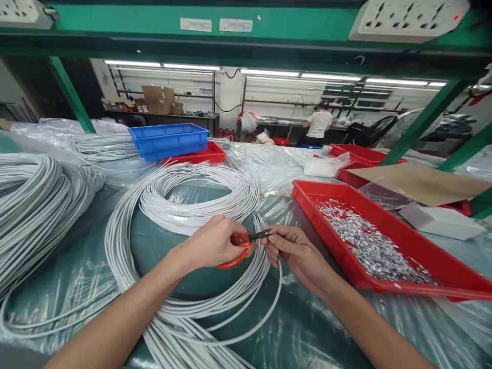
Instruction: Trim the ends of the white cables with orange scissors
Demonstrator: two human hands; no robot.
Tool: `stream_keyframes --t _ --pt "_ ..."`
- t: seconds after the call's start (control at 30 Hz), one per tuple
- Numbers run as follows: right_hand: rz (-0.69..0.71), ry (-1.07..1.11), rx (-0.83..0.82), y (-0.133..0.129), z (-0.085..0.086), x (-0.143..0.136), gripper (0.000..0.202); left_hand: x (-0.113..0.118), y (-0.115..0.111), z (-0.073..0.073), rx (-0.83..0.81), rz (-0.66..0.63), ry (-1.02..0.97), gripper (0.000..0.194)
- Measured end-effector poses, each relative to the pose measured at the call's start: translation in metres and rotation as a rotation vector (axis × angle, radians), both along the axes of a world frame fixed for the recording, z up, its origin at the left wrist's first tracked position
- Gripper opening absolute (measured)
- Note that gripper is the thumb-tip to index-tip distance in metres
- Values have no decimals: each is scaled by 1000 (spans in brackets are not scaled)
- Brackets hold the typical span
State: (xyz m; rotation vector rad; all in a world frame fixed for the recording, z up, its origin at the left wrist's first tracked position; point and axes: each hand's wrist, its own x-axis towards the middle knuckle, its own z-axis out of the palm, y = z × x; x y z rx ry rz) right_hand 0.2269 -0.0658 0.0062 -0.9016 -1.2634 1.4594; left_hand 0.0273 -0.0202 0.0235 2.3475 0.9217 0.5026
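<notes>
My left hand point(215, 238) is closed around small pliers point(240, 240) with orange handles and dark jaws. The jaws point right and meet the fingertips of my right hand point(295, 251). Those fingers are pinched together on the end of a white cable point(279, 287), which curves down and back to the left. The tip at the jaws is mostly hidden by my fingers. Beneath both hands lies a large coil of white cables point(119, 246), with another coil point(200, 215) resting just behind it on the table.
Right of my hands, a red tray point(457, 274) holds many small silver metal pieces point(369, 246). A thick cable bundle point(42, 205) lies at left. Blue trays point(169, 143) stand behind the coils. A green shelf beam point(307, 20) crosses overhead. A person point(320, 123) is in the background.
</notes>
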Motion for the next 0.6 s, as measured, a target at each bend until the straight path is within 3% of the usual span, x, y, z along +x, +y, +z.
stream_keyframes --t 0.17,0.6 --pt "13 31 -35 -1 4 0 26 1 -1 1 -75 -24 -37 34" --pt "37 84 -68 0 1 2 24 0 0 1 22 24 -17 36"
